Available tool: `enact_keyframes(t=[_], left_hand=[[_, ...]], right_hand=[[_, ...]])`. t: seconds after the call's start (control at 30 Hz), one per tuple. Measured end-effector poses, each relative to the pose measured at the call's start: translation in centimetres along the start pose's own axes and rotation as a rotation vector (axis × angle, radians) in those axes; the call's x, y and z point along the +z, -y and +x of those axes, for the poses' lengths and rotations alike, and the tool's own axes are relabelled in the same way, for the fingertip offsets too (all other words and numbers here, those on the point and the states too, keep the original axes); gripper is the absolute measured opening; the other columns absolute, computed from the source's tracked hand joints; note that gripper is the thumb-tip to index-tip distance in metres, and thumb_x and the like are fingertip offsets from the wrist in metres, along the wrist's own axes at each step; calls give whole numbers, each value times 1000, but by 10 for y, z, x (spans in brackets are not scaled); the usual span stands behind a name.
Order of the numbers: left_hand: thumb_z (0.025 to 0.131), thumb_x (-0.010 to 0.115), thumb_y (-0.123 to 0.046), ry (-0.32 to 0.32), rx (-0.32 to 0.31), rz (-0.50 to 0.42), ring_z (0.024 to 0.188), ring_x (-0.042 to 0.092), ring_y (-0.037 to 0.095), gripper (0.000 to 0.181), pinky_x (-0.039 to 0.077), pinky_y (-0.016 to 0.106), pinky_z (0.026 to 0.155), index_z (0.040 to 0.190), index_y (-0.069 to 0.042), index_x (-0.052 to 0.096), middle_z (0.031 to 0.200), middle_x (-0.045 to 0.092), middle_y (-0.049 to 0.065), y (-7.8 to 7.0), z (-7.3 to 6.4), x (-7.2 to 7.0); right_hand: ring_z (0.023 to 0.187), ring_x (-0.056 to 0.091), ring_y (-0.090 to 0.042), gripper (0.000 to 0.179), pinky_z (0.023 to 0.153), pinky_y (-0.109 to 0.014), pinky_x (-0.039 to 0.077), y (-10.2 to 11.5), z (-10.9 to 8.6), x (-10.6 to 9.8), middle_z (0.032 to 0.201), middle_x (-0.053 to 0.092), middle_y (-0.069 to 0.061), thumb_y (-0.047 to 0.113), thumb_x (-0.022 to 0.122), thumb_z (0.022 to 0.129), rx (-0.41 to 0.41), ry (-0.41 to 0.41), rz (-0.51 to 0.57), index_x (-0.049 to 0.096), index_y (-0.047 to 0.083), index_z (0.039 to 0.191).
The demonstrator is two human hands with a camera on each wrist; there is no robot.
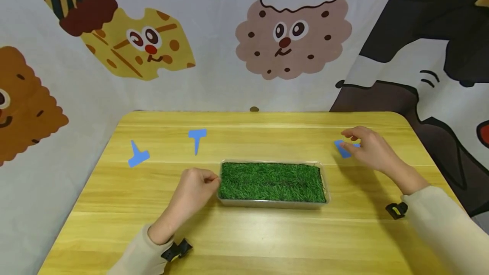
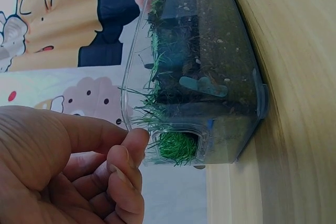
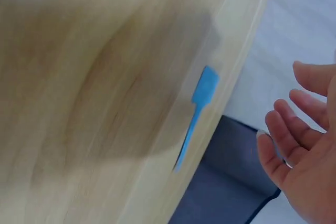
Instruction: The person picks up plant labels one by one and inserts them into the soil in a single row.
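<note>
A clear plastic box [image 1: 273, 203] filled with green artificial-looking grass [image 1: 263, 181] stands mid-table. At its left end my left hand [image 1: 195, 188] pinches the rim between thumb and forefinger, the other fingers curled in. Through the side wall [image 2: 231, 135] in the left wrist view, dark and brownish contents show below the grass. My right hand [image 1: 368, 147] hovers over a blue T-shaped plant label [image 3: 205, 86] lying flat on the table. Its fingers are spread and loosely bent, holding nothing; in the head view they cover part of that label.
Two more blue T-shaped plant labels lie left of the box: one [image 1: 197, 133] near the back, one [image 1: 139, 159] farther left. The wooden table [image 1: 259, 237] has its back edge close to a printed cartoon curtain [image 1: 214, 92].
</note>
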State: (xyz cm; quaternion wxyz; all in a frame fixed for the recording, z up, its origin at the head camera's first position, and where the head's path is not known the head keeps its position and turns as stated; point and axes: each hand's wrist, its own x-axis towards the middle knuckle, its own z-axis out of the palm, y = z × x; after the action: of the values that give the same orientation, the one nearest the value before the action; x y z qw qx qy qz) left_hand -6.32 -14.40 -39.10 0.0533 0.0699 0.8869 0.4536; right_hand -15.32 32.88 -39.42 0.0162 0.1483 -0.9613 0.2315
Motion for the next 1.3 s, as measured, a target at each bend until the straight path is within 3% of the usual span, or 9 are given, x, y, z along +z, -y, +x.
enact_keyframes(t=[0.23, 0.33, 0.4, 0.7, 0.93, 1.3], left_hand=[[92, 68, 6, -7, -8, -6, 46, 34, 6, 24, 37, 20, 50, 76, -7, 80, 58, 65, 4, -1, 1, 0], [92, 68, 6, -11, -6, -5, 46, 34, 6, 23, 38, 20, 50, 76, -6, 80, 59, 67, 3, -2, 1, 1], [92, 69, 6, -14, -1, -2, 46, 35, 6, 22, 38, 20, 50, 77, -6, 81, 61, 68, 3, -2, 0, 1], [90, 71, 6, -19, -1, 3, 45, 37, 6, 20, 38, 20, 48, 78, -5, 81, 63, 70, 0, -2, -1, 1], [91, 71, 5, -18, 1, 6, 45, 35, 6, 19, 36, 20, 48, 79, -5, 82, 62, 69, 3, -2, 0, 0], [92, 69, 5, -14, -3, -14, 46, 32, 6, 22, 34, 20, 48, 79, -6, 82, 59, 67, 0, 0, 0, 0]], right_hand=[[133, 43, -58, 66, 103, -73, 38, -22, 21, 6, 147, 45, -38, 27, 72, 102, 67, 141, 15, 47, -12, 149], [139, 33, -60, 70, 111, -75, 27, -30, 24, 11, 150, 43, -39, 31, 73, 101, 84, 178, 8, 46, -12, 150], [139, 34, -60, 71, 111, -74, 27, -34, 25, 14, 149, 44, -39, 32, 75, 99, 90, 186, -8, 47, -11, 149], [123, 51, -52, 58, 95, -67, 45, -48, 20, 24, 138, 54, -35, 30, 76, 98, 102, 183, -36, 60, -8, 139], [113, 58, -47, 53, 93, -64, 48, -48, 21, 26, 129, 58, -33, 30, 69, 103, 116, 192, -22, 61, -10, 136], [96, 64, -49, 30, 81, -63, 52, -47, 16, 32, 108, 68, -33, 14, 62, 106, 120, 59, -53, 68, -15, 116]])
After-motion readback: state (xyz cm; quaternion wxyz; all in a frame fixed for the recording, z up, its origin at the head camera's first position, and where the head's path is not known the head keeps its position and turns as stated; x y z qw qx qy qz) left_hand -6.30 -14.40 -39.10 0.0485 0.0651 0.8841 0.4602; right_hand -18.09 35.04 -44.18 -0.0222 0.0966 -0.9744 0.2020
